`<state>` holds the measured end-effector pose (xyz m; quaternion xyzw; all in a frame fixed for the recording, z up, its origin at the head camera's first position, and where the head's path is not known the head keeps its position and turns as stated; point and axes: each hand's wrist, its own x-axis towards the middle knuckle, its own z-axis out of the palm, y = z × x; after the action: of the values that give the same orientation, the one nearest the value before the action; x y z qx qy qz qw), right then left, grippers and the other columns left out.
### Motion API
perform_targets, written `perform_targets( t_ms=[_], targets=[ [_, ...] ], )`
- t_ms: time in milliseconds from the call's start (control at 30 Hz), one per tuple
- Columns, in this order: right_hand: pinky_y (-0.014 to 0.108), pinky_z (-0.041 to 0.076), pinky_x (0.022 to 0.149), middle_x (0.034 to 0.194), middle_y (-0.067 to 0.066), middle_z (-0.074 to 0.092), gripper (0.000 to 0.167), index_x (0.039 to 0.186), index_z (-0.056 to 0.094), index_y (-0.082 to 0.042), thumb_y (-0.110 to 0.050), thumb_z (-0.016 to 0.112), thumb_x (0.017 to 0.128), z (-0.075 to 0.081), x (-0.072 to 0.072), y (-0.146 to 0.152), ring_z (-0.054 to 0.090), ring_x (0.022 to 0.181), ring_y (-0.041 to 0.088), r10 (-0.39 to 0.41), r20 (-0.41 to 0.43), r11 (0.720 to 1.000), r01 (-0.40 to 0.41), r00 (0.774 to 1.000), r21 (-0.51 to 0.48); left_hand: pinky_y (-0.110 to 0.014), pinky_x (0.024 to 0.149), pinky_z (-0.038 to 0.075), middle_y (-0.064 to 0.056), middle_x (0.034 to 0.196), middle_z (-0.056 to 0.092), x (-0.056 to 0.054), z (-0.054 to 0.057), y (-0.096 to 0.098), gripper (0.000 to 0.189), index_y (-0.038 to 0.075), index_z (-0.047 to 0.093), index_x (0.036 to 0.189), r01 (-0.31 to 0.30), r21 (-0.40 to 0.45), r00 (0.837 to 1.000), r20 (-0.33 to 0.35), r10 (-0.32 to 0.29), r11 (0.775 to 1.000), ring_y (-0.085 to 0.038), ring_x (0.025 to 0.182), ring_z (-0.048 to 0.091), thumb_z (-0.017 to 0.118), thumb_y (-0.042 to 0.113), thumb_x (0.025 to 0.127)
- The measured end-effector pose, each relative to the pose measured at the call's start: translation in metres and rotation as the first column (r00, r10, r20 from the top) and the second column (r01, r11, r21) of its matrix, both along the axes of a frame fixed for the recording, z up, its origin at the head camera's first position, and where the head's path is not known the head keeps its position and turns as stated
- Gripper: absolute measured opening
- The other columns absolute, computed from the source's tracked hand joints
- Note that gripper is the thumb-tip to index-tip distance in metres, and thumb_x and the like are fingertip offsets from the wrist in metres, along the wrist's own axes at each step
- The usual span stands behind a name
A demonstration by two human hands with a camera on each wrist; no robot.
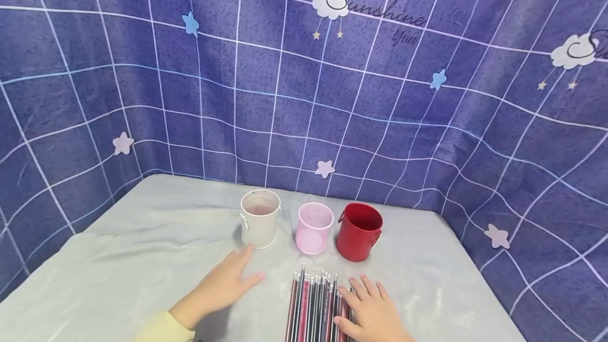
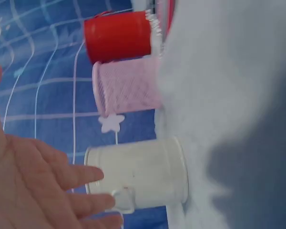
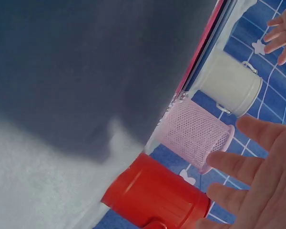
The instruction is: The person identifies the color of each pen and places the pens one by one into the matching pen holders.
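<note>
Side by side stand a white bucket (image 1: pixel 260 228), a pink mesh cup (image 1: pixel 312 239) and a red bucket (image 1: pixel 356 239). In front of the pink cup lies a row of pencils (image 1: pixel 313 305), dark and red, their metal-capped ends pointing at the cups. My left hand (image 1: pixel 223 284), fingers extended and holding nothing, is just in front of the white bucket; the left wrist view shows its fingers (image 2: pixel 86 176) overlapping the bucket's handle side. Over the right edge of the pencils my right hand (image 1: pixel 372 313) is spread, palm down, with nothing gripped. Its straight fingers (image 3: pixel 233 164) show in the right wrist view.
A pale grey cloth (image 1: pixel 119 268) covers the table. Behind and along both sides hangs a blue curtain (image 1: pixel 285 94) with a white grid, stars and clouds, close behind the cups. The table's right edge runs down beside the curtain.
</note>
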<state>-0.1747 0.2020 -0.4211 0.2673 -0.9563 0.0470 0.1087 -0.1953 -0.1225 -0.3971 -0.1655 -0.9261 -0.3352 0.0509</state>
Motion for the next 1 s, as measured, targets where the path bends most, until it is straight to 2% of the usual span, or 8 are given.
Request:
perform_targets(
  t_ms=[133,233,367,433,567,733,800,1000],
  targets=[
    [0.062,0.042,0.095,0.120,0.013,0.063,0.051,0.118,0.066,-0.012,-0.053,0.057,0.088,-0.001,-0.001,0.001,0.052,0.120,0.038,0.014,0.013,1.000,-0.014,1.000,0.017,-0.062,0.110,0.020,-0.038,0.143,0.029,-0.010,0.007,-0.009,0.072,-0.016,0.023,0.143,0.009,0.187,0.992,0.123,-0.032,0.982,-0.052,0.134,0.024,0.054,0.031,0.097],
    [0.061,0.043,0.094,0.118,0.013,0.065,0.048,0.117,0.066,-0.013,-0.052,0.056,0.089,-0.003,-0.001,0.002,0.054,0.117,0.037,0.021,0.016,1.000,-0.021,1.000,0.011,-0.061,0.111,0.017,-0.035,0.147,0.022,-0.018,0.009,-0.015,0.072,-0.015,0.017,0.145,-0.040,0.269,0.978,0.208,-0.018,0.962,-0.050,0.136,0.019,0.048,0.032,0.099],
    [0.058,0.046,0.091,0.114,0.011,0.066,0.045,0.115,0.067,-0.014,-0.050,0.056,0.091,-0.008,-0.003,0.005,0.058,0.112,0.034,0.027,0.000,1.000,-0.027,1.000,-0.012,-0.058,0.112,0.011,-0.030,0.151,0.014,-0.032,0.011,-0.017,0.072,-0.011,0.014,0.147,-0.150,0.345,0.938,0.346,0.023,0.926,-0.046,0.139,0.012,0.038,0.038,0.101],
    [0.053,0.049,0.087,0.109,0.008,0.068,0.042,0.113,0.069,-0.013,-0.048,0.057,0.091,-0.009,-0.004,0.007,0.060,0.107,0.029,0.029,-0.018,0.999,-0.030,0.999,-0.036,-0.057,0.113,0.008,-0.030,0.153,0.011,-0.040,0.013,-0.016,0.072,-0.011,0.014,0.147,-0.199,0.374,0.920,0.389,0.041,0.906,-0.045,0.140,0.008,0.035,0.041,0.101],
    [0.042,0.054,0.080,0.101,0.004,0.071,0.035,0.109,0.070,-0.011,-0.039,0.060,0.091,-0.006,-0.005,0.008,0.065,0.097,0.021,0.051,-0.010,0.991,-0.052,0.999,-0.121,-0.055,0.114,0.004,-0.030,0.153,0.007,-0.055,0.015,-0.014,0.070,-0.013,0.011,0.146,-0.246,0.445,0.908,0.417,0.044,0.861,-0.043,0.142,0.003,0.032,0.038,0.102],
    [0.036,0.056,0.075,0.096,0.001,0.072,0.033,0.108,0.071,-0.010,-0.035,0.062,0.089,0.000,-0.006,0.010,0.067,0.091,0.018,0.056,0.117,0.982,-0.034,0.992,-0.185,-0.057,0.114,0.004,-0.031,0.153,0.005,-0.066,0.013,-0.015,0.070,-0.013,0.009,0.147,-0.280,0.503,0.889,0.458,0.023,0.818,-0.046,0.141,0.004,0.029,0.038,0.103],
    [0.035,0.055,0.071,0.091,-0.002,0.072,0.032,0.108,0.071,-0.010,-0.034,0.063,0.088,0.001,-0.007,0.011,0.067,0.087,0.015,0.053,0.170,0.980,-0.019,0.984,-0.198,-0.060,0.113,0.006,-0.032,0.153,0.006,-0.068,0.012,-0.015,0.072,-0.011,0.010,0.147,-0.299,0.506,0.877,0.480,0.024,0.809,-0.049,0.140,0.007,0.028,0.041,0.102],
    [0.029,0.048,0.056,0.074,-0.011,0.063,0.027,0.104,0.073,-0.011,-0.029,0.063,0.086,0.002,-0.007,0.012,0.057,0.068,0.004,-0.008,0.297,0.962,0.088,0.955,-0.257,-0.060,0.113,0.005,-0.030,0.154,0.011,-0.073,0.007,-0.015,0.069,-0.008,0.017,0.148,-0.327,0.498,0.875,0.481,0.058,0.803,-0.047,0.141,0.007,0.028,0.042,0.102]
  ],
)
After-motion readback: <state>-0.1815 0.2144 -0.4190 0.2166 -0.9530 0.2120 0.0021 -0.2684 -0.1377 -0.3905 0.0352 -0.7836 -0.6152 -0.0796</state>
